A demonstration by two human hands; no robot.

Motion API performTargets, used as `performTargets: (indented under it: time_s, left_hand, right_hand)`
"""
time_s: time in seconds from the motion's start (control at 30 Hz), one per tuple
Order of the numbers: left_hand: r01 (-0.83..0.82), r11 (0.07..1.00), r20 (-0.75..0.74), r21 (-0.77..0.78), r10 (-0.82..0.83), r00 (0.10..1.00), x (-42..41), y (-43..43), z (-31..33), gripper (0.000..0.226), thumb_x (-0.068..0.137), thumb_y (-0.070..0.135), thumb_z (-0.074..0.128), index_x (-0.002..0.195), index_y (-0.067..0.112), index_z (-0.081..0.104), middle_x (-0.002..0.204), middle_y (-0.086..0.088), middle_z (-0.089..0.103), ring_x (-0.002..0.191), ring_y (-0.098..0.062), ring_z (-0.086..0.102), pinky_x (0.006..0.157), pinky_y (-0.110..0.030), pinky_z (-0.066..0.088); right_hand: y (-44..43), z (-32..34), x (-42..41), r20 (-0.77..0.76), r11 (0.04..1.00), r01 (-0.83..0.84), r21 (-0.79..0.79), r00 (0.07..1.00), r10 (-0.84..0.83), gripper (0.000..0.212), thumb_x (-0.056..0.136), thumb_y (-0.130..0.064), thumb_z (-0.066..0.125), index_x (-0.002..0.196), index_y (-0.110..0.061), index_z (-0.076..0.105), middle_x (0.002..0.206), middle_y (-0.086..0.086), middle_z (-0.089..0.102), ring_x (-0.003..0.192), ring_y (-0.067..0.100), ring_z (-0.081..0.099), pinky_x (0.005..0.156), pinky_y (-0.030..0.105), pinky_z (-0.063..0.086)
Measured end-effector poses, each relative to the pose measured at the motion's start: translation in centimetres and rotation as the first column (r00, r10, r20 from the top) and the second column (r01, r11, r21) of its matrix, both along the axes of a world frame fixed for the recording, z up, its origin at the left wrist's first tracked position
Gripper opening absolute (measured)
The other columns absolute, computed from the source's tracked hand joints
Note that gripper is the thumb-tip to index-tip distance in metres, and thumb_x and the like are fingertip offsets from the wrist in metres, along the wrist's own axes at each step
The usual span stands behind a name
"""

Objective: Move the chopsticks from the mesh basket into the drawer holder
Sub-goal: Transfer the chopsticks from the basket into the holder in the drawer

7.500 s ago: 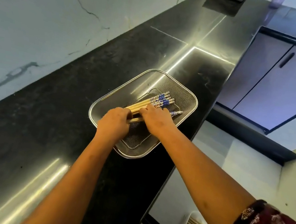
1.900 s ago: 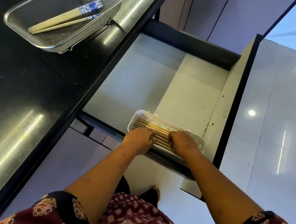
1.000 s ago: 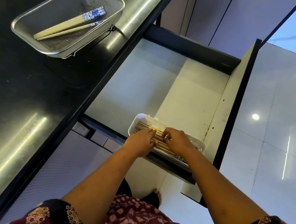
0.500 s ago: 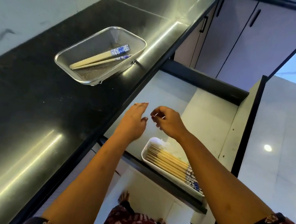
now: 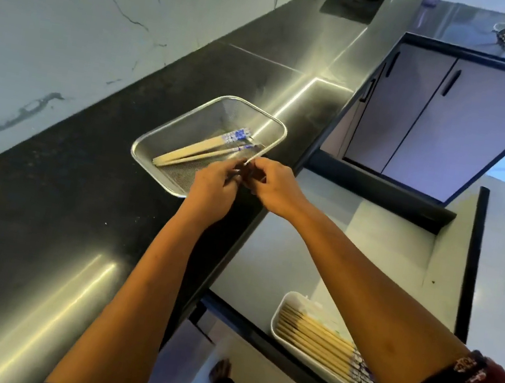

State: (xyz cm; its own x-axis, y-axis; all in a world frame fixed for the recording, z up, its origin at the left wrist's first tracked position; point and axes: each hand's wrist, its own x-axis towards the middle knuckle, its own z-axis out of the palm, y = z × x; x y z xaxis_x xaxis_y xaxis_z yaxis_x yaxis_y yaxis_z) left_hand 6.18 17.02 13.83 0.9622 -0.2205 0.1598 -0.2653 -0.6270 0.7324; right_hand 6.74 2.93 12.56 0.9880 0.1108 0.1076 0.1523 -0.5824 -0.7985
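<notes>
Now, closest to you, the holder [image 5: 278, 311] sits in the open drawer [image 5: 352, 240] with its stacked chopsticks [image 5: 317, 340] lying in a neat row, blue ends toward your right sleeve. A second ago both hands were down there settling that row, and half a second ago they were lifting away over the drawer. That batch looks delivered, and you have come back for the rest.

Further out, your left hand [image 5: 214, 183] and right hand [image 5: 278, 188] now meet above the near rim of the basket [image 5: 179, 123], at its drawer-side corner. Both sets of fingers are curled, and the fingertips of the two hands are almost touching. Whether they pinch anything, or already touch a stick, you cannot tell from here, because the knuckles hide the gap.

Beyond them, the last few chopsticks [image 5: 198, 149] lie slanted on the mesh, plain tips toward the wall and blue ends near your fingers. They have not shifted since the earlier views. By my reckoning, one more trip finishes the job. The basket itself stands on the dark counter [image 5: 73, 229].
</notes>
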Motion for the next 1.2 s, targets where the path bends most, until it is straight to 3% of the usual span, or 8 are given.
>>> performTargets:
  time_s: [0.17,0.27,0.37,0.47,0.57,0.7,0.9,1.2]
  left_hand:
    - [-0.147,0.988,-0.068,-0.035,0.145,0.987,4.2,3.4,1.0,0.035,0.092,0.005,0.051,0.125,0.013,0.059,0.118,-0.004,0.065,0.108,-0.013,0.057,0.083,-0.007,0.034]
    - [-0.204,0.977,-0.069,0.066,0.208,0.976,6.8,5.2,0.8,0.037,0.091,0.004,0.050,0.124,0.015,0.060,0.121,-0.005,0.064,0.113,-0.022,0.057,0.093,-0.024,0.039]
    - [-0.178,0.971,-0.100,0.161,0.195,0.976,8.9,6.6,0.0,0.039,0.090,0.002,0.049,0.125,0.015,0.060,0.124,-0.008,0.062,0.114,-0.025,0.056,0.094,-0.031,0.040]
    - [-0.109,0.956,-0.152,0.272,0.154,0.976,10.7,7.6,-1.2,0.038,0.090,0.003,0.048,0.126,0.012,0.057,0.125,-0.012,0.058,0.111,-0.026,0.054,0.088,-0.028,0.038]
    - [-0.071,0.948,-0.184,0.310,0.133,0.974,12.1,8.0,-2.2,0.040,0.089,0.002,0.049,0.128,0.010,0.055,0.126,-0.012,0.057,0.113,-0.026,0.052,0.086,-0.025,0.033]
    - [-0.021,0.926,-0.239,0.378,0.119,0.964,13.8,8.3,-3.0,0.045,0.089,0.006,0.050,0.133,0.012,0.049,0.132,-0.012,0.052,0.119,-0.027,0.049,0.098,-0.035,0.039]
    - [0.043,0.892,-0.284,0.450,0.097,0.954,14.8,8.5,-3.5,0.044,0.088,0.010,0.058,0.130,0.016,0.052,0.130,-0.011,0.053,0.116,-0.028,0.050,0.097,-0.040,0.042]
    - [0.057,0.876,-0.276,0.479,0.088,0.957,14.7,8.8,-3.7,0.040,0.083,0.001,0.056,0.118,0.020,0.060,0.119,-0.008,0.055,0.106,-0.026,0.053,0.092,-0.045,0.048]
  right_hand:
    - [2.7,1.3,4.5,0.031,0.994,0.004,-0.111,1.000,-0.001,0.016,0.089,-0.007,0.056,0.101,-0.008,0.067,0.104,0.013,0.068,0.095,0.026,0.063,0.086,0.037,0.051]
    - [3.7,1.2,7.1,0.027,0.978,-0.011,-0.206,0.999,0.017,0.019,0.089,-0.001,0.053,0.101,-0.006,0.066,0.107,0.015,0.068,0.100,0.028,0.063,0.091,0.040,0.050]
    - [4.4,0.5,9.3,-0.038,0.938,-0.041,-0.344,0.999,0.029,0.022,0.090,-0.002,0.052,0.108,-0.008,0.064,0.113,0.014,0.065,0.106,0.028,0.060,0.095,0.039,0.048]
    - [5.1,-0.2,10.7,-0.152,0.849,-0.142,-0.509,0.986,0.073,0.030,0.090,-0.003,0.051,0.118,-0.008,0.056,0.122,0.016,0.056,0.114,0.031,0.054,0.099,0.043,0.045]
    - [5.8,-0.6,11.9,-0.167,0.797,-0.162,-0.581,0.983,0.078,0.046,0.087,-0.001,0.053,0.131,-0.010,0.043,0.130,0.017,0.046,0.119,0.037,0.048,0.097,0.049,0.045]
    - [7.2,-1.4,13.3,-0.156,0.714,-0.152,-0.683,0.986,0.060,0.060,0.086,0.000,0.054,0.140,-0.014,0.032,0.139,0.015,0.037,0.125,0.039,0.042,0.094,0.052,0.043]
    - [8.5,-2.1,14.2,-0.040,0.605,-0.072,-0.793,0.997,0.065,0.037,0.088,-0.005,0.052,0.125,-0.008,0.048,0.132,0.016,0.040,0.120,0.035,0.044,0.087,0.045,0.046]
    - [8.7,-2.9,14.3,0.013,0.492,-0.064,-0.868,0.988,0.152,0.023,0.093,-0.011,0.045,0.116,-0.009,0.051,0.121,0.012,0.057,0.116,0.032,0.052,0.099,0.046,0.037]
